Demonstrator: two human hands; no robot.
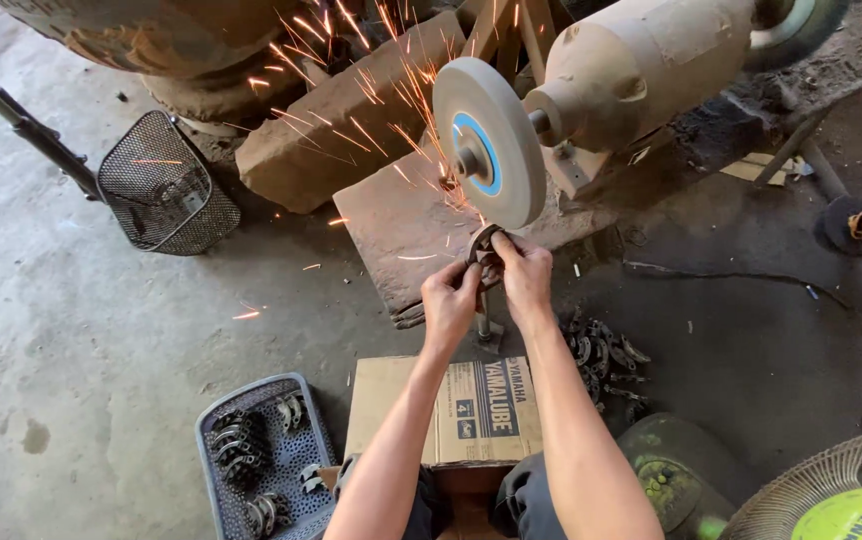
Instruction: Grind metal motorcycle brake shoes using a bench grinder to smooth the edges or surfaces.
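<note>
**Keep the part steady on the wheel's lower edge**

Both your hands are closed on one small curved metal part (484,243), left hand (450,300) on its near-left end and right hand (526,278) on its right. The part meets the bottom rim of the grinding wheel (488,140), and sparks (371,90) stream up and to the left, away from you.

To do this well, I'd judge that light, even pressure matters most: let the wheel cut rather than forcing the part in. Your fingertips sit very near the rim, so keep each grip back on the part's ends and your wrists firm. Sweep the curve across the face instead of dwelling on one spot, which could overheat it.

A tray (266,455) of similar parts lies on the floor to your left, a loose pile (606,355) to your right, and a cardboard box (451,410) between your knees.
</note>
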